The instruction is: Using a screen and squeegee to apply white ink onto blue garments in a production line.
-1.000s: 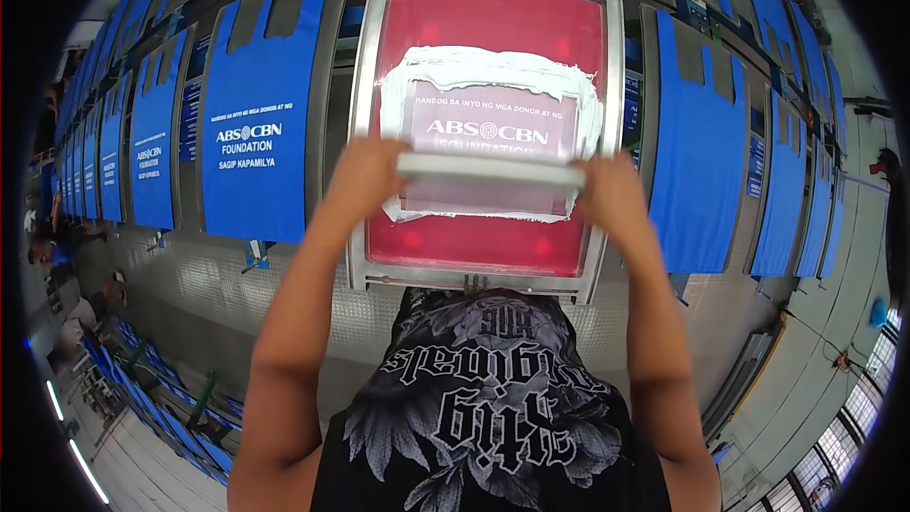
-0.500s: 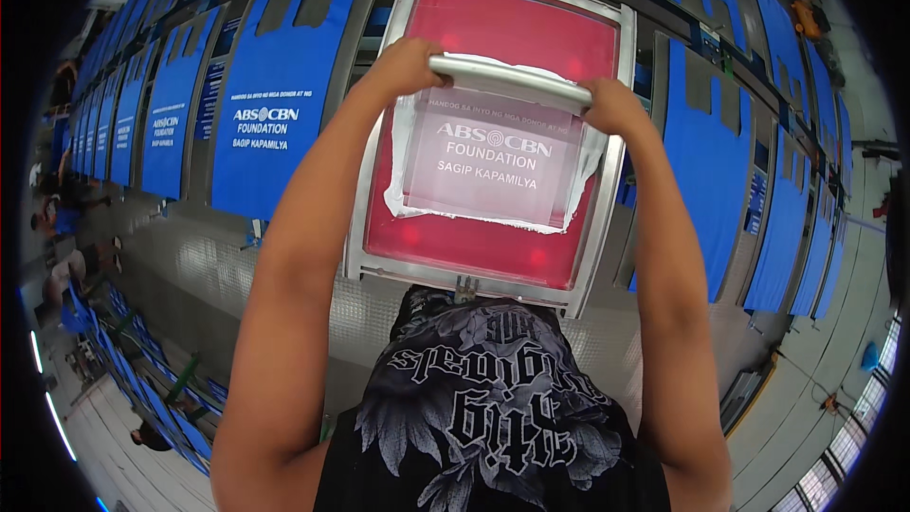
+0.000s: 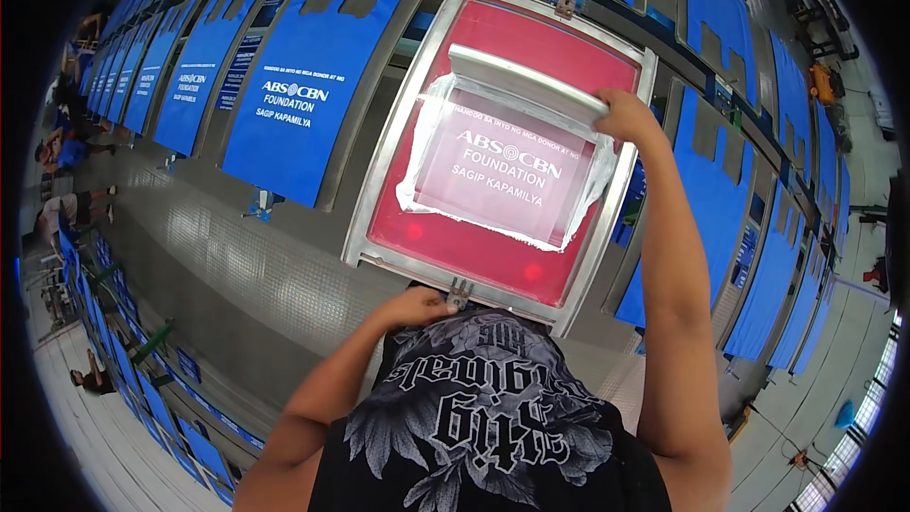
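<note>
A screen-printing frame (image 3: 365, 228) with silver metal sides and red mesh lies in front of me. White ink rings the pale rectangular print area (image 3: 507, 156), where white lettering shows. My right hand (image 3: 627, 117) grips the right end of a long silver squeegee (image 3: 526, 81). The squeegee rests on the mesh along the far side of the print area, its left end free. Down at the frame's near edge, close to my shirt, my left hand (image 3: 417, 306) has its fingers closed at a small metal bracket (image 3: 458, 295); the fingertips are partly hidden.
Blue bag-shaped fabric pieces lie on grey boards in rows: a printed one (image 3: 294, 85) to the left, another (image 3: 692, 218) to the right. A far clamp (image 3: 566, 2) meets the frame's top edge. Several people are at the far left, beyond a grey surface (image 3: 218, 246).
My left hand has let go of the squeegee and come down to the near bracket. My right hand still holds the squeegee. The view has turned, so the frame appears tilted.
</note>
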Motion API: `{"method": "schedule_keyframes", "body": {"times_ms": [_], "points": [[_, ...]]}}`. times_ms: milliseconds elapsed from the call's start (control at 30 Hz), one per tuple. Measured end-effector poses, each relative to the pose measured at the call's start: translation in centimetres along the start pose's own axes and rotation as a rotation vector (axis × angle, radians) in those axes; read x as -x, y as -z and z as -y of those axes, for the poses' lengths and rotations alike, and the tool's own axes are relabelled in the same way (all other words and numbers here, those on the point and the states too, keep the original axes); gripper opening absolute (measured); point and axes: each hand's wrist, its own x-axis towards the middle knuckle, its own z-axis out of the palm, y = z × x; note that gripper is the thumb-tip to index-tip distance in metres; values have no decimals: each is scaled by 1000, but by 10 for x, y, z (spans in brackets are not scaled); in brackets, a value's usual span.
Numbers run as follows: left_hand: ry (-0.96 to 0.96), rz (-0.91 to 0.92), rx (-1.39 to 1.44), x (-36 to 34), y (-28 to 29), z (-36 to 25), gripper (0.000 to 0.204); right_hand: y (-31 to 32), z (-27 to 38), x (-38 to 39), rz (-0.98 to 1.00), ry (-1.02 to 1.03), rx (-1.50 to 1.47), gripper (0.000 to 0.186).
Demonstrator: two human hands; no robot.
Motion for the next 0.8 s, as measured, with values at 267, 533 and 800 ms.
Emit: {"method": "schedule_keyframes", "body": {"times_ms": [267, 533, 800], "points": [[-237, 84, 217, -5, -13, -4, 41, -7, 48, 2, -150, -9, 133, 52], [-326, 92, 247, 10, -12, -18, 43, -77, 139, 171, -185, 27, 80, 42], [-178, -58, 94, -8, -17, -13, 45, -108, 130, 221, -307, 106, 49, 40]]}}
